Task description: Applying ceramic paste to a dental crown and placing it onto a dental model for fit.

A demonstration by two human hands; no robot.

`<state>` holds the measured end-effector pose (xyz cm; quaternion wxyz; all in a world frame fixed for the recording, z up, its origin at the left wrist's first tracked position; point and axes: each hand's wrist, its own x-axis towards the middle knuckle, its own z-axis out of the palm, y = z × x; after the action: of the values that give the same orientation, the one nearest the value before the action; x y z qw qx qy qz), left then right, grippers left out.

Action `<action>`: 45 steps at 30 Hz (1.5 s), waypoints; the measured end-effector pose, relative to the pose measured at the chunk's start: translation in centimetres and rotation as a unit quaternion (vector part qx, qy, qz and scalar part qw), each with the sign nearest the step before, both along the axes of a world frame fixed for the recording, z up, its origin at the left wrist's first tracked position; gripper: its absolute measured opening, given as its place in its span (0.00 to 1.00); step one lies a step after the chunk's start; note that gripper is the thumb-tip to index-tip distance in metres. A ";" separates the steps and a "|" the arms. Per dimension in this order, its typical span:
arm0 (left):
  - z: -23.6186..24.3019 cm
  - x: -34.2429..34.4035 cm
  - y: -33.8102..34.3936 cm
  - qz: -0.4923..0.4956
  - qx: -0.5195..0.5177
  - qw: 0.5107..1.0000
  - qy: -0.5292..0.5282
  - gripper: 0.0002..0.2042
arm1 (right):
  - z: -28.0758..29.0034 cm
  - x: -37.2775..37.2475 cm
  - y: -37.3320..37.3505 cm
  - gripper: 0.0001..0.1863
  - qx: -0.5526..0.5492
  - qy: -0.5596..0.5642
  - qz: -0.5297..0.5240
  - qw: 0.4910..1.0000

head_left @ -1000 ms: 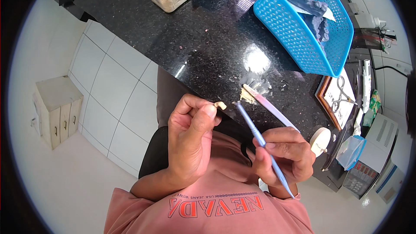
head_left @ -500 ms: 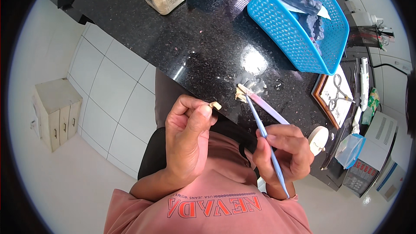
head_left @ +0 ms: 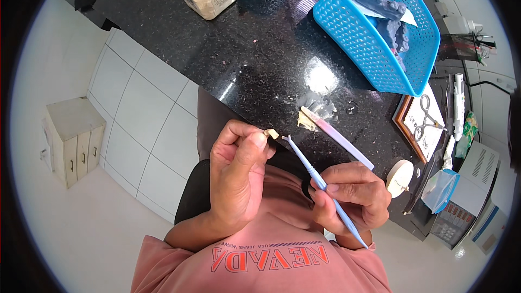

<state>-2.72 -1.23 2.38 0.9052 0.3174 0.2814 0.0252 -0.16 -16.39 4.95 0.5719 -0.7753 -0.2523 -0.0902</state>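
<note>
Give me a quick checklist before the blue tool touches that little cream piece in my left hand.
1. Small cream piece pinched at the left hand fingertips: ok.
2. Blue hooked tool gripped pen-style in the right hand: ok.
3. Tool tip beside the piece, a small gap showing: ok.
4. Piece's working surface facing the tip: cannot tell, too small.
5. Pink-handled spatula lies on the black counter, apart from both hands: ok.

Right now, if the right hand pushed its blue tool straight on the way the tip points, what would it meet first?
Most likely the small cream piece pinched in the left hand: the blue tool in the right hand points up-left at it, tip just short; depth is unclear.
</note>
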 end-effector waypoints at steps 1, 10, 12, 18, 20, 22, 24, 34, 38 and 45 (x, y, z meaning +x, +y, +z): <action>0.1 0.0 0.1 -0.001 -0.014 1.000 0.005 0.05 | -0.1 0.0 0.0 0.14 0.008 -0.007 -0.002 1.000; 0.3 -0.1 0.2 -0.010 -0.011 1.000 0.006 0.04 | 0.0 0.1 0.5 0.15 0.003 -0.041 0.003 0.999; -0.4 -0.5 0.4 -0.004 -0.043 0.999 -0.031 0.03 | -0.1 0.0 0.3 0.15 0.001 -0.043 0.000 0.999; 0.2 -0.7 0.2 -0.005 -0.056 0.997 -0.058 0.02 | 0.4 -0.3 -0.3 0.16 -0.004 -0.025 -0.002 1.000; 0.1 -0.7 0.0 -0.014 -0.044 0.997 -0.056 0.02 | 0.3 -0.4 -0.3 0.16 -0.001 -0.026 -0.005 1.000; 0.0 -0.6 -0.1 -0.014 -0.015 0.998 -0.062 0.02 | 0.0 -0.4 -0.3 0.16 0.012 -0.043 -0.010 0.999; 0.1 -0.5 -0.3 -0.010 -0.016 0.998 -0.052 0.02 | -0.1 -0.4 -0.3 0.16 0.011 -0.044 -0.009 0.999; 1.2 0.3 -0.7 -0.016 0.035 0.999 0.021 0.05 | -0.5 -0.2 0.0 0.15 0.020 -0.052 -0.007 0.998; 0.6 -0.2 -0.6 0.001 -0.018 1.000 -0.022 0.03 | -0.3 0.0 0.0 0.15 0.002 -0.049 -0.007 0.999; 1.1 0.3 -0.8 -0.016 0.031 0.999 0.013 0.05 | -0.5 -0.1 0.0 0.15 0.010 -0.054 -0.009 0.998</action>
<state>-2.41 -2.01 3.50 0.8914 0.3504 0.2869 0.0150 -0.26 -16.43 4.49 0.5644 -0.7659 -0.2747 -0.1392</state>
